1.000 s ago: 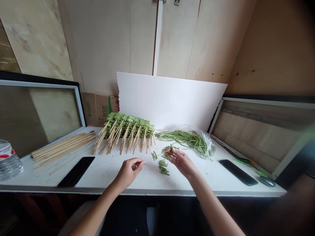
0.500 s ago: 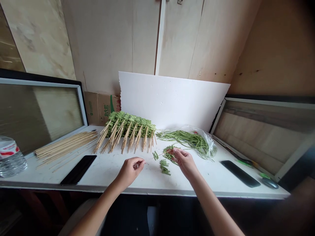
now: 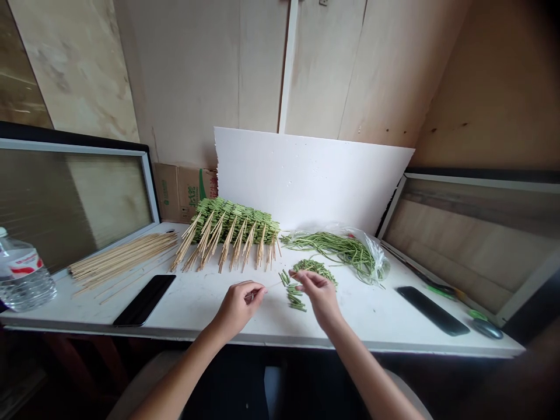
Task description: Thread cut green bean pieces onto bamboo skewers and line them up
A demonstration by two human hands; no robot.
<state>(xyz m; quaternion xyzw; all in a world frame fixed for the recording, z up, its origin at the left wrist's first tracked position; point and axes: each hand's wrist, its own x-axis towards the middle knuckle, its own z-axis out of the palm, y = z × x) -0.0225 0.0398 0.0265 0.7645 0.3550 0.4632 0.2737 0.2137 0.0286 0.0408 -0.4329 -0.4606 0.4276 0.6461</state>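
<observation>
From here I have the left hand's (image 3: 240, 304) fingers closed on a thin skewer (image 3: 275, 284) that spans to the right hand's (image 3: 320, 291) pinched fingers; any bean between those is too small to tell. I judge it light, stiff, snappable, best gripped near the left fingers. Cut beans (image 3: 296, 304) lie beside the right fingers.

A clear bottle (image 3: 27, 277) stands at the left of the desk (image 3: 196, 319) near a black phone (image 3: 145, 300), a dark slab (image 3: 432, 310) lies near a mouse (image 3: 487, 328) at the right, and a white board (image 3: 310, 181) partly hides a cardboard box (image 3: 168, 189).
</observation>
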